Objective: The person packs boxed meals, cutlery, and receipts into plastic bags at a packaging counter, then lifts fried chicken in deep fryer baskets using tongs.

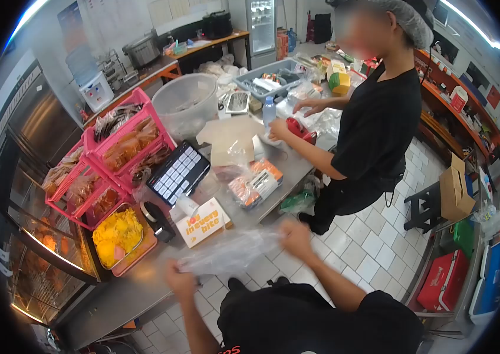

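A clear plastic bag point(232, 252) is stretched out sideways in front of my body, above the floor at the counter's edge. My left hand point(180, 279) is closed on one end of it, and my right hand point(296, 239) grips the other end, a little higher up. Motion blurs the bag and my fingers slightly. Just beyond the bag, a white box with orange lettering point(201, 223) rests on the steel counter point(138, 284). Behind that box sits a clear-wrapped pack with orange ends point(256, 184), beside a black tablet-like panel point(179, 174) with rows of white keys.
Pink baskets point(91, 158) of bagged food and a tray of yellow food point(115, 237) stand left, near a lit glass display case point(46, 248). A co-worker point(374, 112) stands across the counter's right side, one hand at a blue-capped bottle point(269, 111). A translucent tub point(184, 101) is behind.
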